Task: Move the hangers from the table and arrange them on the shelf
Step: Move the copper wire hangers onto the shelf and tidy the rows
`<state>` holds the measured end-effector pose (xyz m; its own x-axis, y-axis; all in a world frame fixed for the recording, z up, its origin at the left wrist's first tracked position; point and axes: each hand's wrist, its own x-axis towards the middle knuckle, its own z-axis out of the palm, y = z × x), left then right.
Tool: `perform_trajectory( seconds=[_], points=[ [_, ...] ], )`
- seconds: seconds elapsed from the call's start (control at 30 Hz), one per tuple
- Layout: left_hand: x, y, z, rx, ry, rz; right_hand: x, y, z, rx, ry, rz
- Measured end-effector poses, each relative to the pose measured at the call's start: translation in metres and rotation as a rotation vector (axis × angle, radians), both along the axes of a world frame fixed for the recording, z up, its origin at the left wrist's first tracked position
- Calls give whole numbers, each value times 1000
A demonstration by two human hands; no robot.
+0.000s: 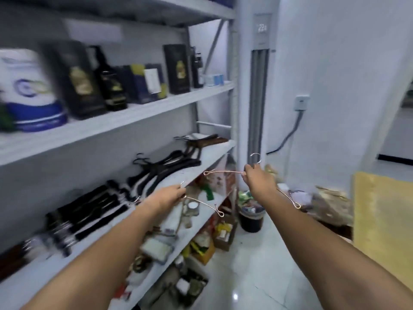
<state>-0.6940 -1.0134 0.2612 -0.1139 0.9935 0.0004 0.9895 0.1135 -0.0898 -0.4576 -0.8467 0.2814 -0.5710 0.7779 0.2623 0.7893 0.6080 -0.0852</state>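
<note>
My left hand (pixel 169 195) grips a thin rose-gold wire hanger (pixel 205 205) near its hook, just above the front edge of the grey middle shelf (pixel 207 163). My right hand (pixel 259 179) holds a second rose-gold wire hanger (pixel 223 172) by its neck, hook up, in the air to the right of the shelf's end. Several black hangers (pixel 161 168) lie in overlapping rows along that shelf, and wooden ones (pixel 207 140) lie at its far end.
Dark boxes and bottles (pixel 107 86) fill the shelf above. The lower shelves (pixel 169 238) hold mixed clutter. A white tower air conditioner (pixel 257 86) stands past the shelf end, a black bin (pixel 251 218) at its foot. A yellow surface (pixel 380 220) is at right.
</note>
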Motion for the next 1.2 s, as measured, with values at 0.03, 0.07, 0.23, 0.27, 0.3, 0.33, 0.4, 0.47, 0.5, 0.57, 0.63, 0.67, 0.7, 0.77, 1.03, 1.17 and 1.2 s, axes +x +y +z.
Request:
perform_trajectory(
  seconds=[0.03,0.07,0.23,0.27,0.3,0.33,0.4,0.47,0.5,0.57,0.63,0.67,0.7,0.77,1.03,1.17,1.2],
  points=[
    [-8,-19,-4,3,0,30,-14,-11,-1,-13,-5,51],
    [-17,-43,-7,-7,-5,72,-31,-22,-2,-21,-9,104],
    [-46,-143,-14,13,4,230,-95,-80,-10,-36,33,293],
    [-48,-162,-15,12,11,262,-105,-91,-14,-43,40,328],
    [-50,-181,-16,9,21,298,-115,-105,-16,-48,37,362],
    [-50,-198,-14,2,31,331,-124,-116,-18,-52,28,387],
    [-51,-230,-12,-10,40,398,-139,-140,-20,-61,17,433],
    [-51,-262,-10,-12,38,462,-156,-164,-20,-70,23,486],
    [-52,-279,-10,-6,33,485,-165,-178,-19,-79,27,513],
    [-54,-314,-12,6,26,534,-183,-209,-17,-78,22,567],
    [-54,-351,-14,22,12,593,-201,-244,-17,-59,-1,624],
    [-53,-369,-15,23,11,624,-209,-262,-17,-48,-13,650],
    [-53,-385,-16,22,11,657,-215,-277,-17,-37,-27,673],
    [-53,-422,-19,19,8,727,-229,-313,-20,-9,-51,718],
    [-60,-576,-38,-21,-5,930,-274,-456,-32,-9,-109,876],
    [-64,-657,-47,-16,-45,1027,-294,-529,-36,18,-107,948],
    [-65,-673,-48,-11,-50,1041,-298,-544,-37,27,-107,959]
  ],
)
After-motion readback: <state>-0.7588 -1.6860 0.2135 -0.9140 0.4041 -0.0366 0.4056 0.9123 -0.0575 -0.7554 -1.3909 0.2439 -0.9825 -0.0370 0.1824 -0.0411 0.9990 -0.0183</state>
